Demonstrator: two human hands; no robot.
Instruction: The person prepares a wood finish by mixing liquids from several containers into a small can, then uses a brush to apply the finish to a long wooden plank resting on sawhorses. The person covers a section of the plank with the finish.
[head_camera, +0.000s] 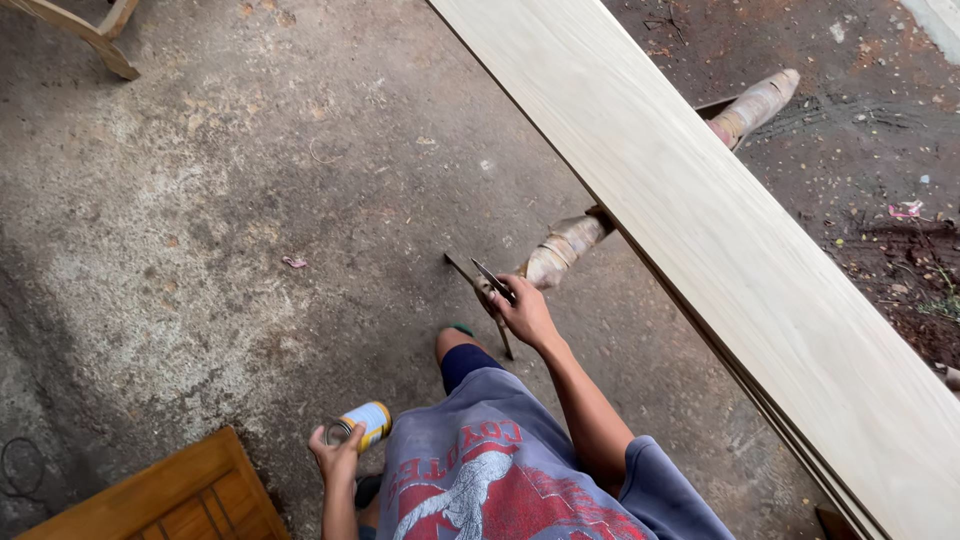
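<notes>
My left hand (337, 459) grips a small open tin can (362, 424) with a yellow and white label, held low near my hip. My right hand (522, 310) reaches forward and holds two thin flat metal blades (486, 283), like putty knives, one angled across the other. They hang above the concrete floor, just left of a long pale wooden board (720, 240) that runs diagonally from the top centre to the bottom right. My knee and blue shorts show at the bottom centre.
The board rests on a low stand with wrapped, paint-smeared legs (562, 248), another leg (757, 104) beyond it. A brown panelled wooden piece (170, 497) lies at the bottom left. A wooden furniture leg (95, 35) is at the top left. Dark soil lies right.
</notes>
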